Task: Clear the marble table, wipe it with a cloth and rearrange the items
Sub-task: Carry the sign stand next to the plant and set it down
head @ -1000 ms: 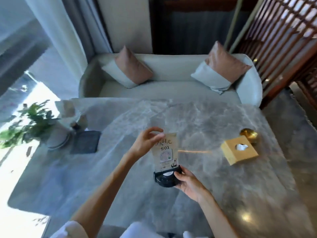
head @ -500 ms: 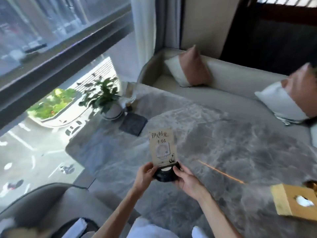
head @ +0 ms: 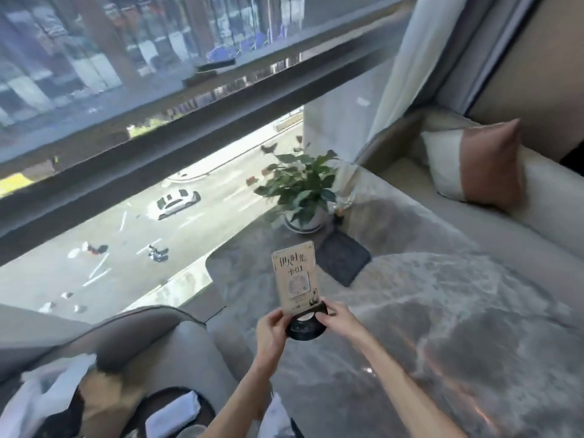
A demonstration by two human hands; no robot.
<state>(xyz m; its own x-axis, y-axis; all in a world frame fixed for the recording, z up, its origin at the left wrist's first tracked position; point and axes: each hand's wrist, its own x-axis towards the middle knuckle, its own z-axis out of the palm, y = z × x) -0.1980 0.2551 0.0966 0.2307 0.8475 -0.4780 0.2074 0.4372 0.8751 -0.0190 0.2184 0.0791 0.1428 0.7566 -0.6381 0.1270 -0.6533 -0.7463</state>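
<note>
I have both hands clamped on the table sign's (head: 295,278) round base, left hand (head: 271,330) and right hand (head: 338,318), above the marble table's (head: 442,311) near-left edge. Clearing looks barely begun: potted plant (head: 301,191) and dark mat (head: 343,258) remain far left; wiping is undone.

two bare forearms entered from the lower edge of the head view, each ending in a bare hand: the left hand (head: 271,330) and the right hand (head: 337,319). no sleeve covered either forearm up to the frame edge. no ring, watch or band was visible at the wrists or fingers (detail there was soft). a white garment (head: 274,418) showed between the arms at the bottom edge.
</note>
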